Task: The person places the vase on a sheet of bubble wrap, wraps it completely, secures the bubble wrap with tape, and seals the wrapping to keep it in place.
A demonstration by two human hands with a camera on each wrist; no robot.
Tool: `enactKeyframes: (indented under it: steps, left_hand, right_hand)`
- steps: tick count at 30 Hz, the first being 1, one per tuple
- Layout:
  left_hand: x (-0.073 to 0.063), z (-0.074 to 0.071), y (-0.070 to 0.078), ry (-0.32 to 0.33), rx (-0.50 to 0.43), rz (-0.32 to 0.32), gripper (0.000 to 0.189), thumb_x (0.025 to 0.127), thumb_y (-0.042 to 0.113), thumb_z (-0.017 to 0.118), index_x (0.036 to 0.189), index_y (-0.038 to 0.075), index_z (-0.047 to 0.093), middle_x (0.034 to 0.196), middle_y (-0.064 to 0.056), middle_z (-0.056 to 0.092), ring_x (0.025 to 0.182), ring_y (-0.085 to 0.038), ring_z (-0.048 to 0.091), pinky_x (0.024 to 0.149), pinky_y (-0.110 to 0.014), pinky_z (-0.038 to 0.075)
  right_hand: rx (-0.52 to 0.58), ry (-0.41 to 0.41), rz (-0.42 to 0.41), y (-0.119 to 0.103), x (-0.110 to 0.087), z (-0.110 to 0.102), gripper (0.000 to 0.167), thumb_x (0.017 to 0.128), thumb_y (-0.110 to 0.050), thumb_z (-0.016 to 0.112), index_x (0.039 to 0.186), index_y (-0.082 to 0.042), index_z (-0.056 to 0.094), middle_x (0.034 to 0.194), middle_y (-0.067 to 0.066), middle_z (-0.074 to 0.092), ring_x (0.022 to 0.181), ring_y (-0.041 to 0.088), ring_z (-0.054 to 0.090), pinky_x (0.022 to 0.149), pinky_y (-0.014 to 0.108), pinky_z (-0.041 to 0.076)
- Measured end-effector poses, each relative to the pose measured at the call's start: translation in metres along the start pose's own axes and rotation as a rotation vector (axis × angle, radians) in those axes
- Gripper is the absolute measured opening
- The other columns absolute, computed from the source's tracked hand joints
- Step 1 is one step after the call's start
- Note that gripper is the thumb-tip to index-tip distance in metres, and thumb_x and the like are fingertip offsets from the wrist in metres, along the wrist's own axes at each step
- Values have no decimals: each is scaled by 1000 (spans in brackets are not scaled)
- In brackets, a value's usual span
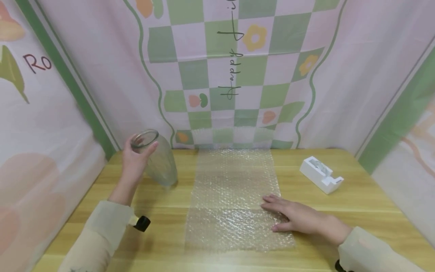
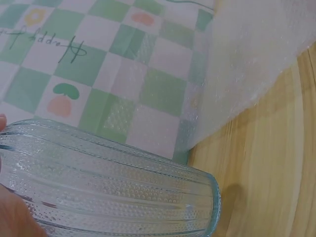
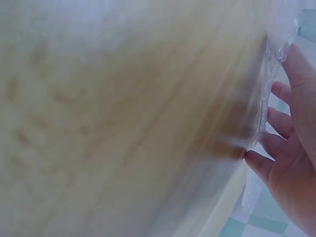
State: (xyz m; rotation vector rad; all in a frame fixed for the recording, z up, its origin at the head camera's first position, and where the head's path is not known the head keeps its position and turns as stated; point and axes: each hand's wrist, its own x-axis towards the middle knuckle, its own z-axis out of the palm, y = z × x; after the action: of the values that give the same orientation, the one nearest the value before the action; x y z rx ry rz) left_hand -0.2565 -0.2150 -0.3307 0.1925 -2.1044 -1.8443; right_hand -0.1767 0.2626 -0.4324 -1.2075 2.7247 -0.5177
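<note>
A clear ribbed glass vase (image 1: 164,164) stands at the left of the table, leaning a little toward the person. My left hand (image 1: 134,160) grips it just under the rim, thumb on the near side and fingers round the far side, partly hidden. In the left wrist view the vase's textured wall (image 2: 113,182) runs down to its thick base. A sheet of bubble wrap (image 1: 231,189) lies flat along the middle of the table. On its right edge rests my right hand (image 1: 299,217), palm down with fingers extended; the right wrist view shows the fingertips against the plastic (image 3: 271,74).
To the right, behind the right hand, sits a white tape dispenser (image 1: 319,175) with a roll in it. The wooden table (image 1: 163,234) meets a patterned cloth backdrop (image 1: 221,64), and the bubble wrap's far end rises against that cloth. More cloth hangs on both sides.
</note>
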Motion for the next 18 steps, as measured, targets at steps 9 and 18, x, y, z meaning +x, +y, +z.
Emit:
enactKeyframes:
  steps: [9,18]
  left_hand:
    - [-8,0,-3,-21,8,-31,83,94,20,77,159,5,28,155,-11,42,134,-25,39,115,-36,38]
    - [-12,2,0,-34,-14,-15,84,94,19,77,159,6,26,156,-12,42,137,-26,39,116,-35,37]
  right_hand:
    - [-37,9,-17,0,2,1,72,95,-57,63,144,-5,57,153,21,47,137,47,44,107,64,37]
    - [-162,59,-64,0,7,-5,69,89,-60,69,133,-7,67,142,19,58,128,44,54,102,63,46]
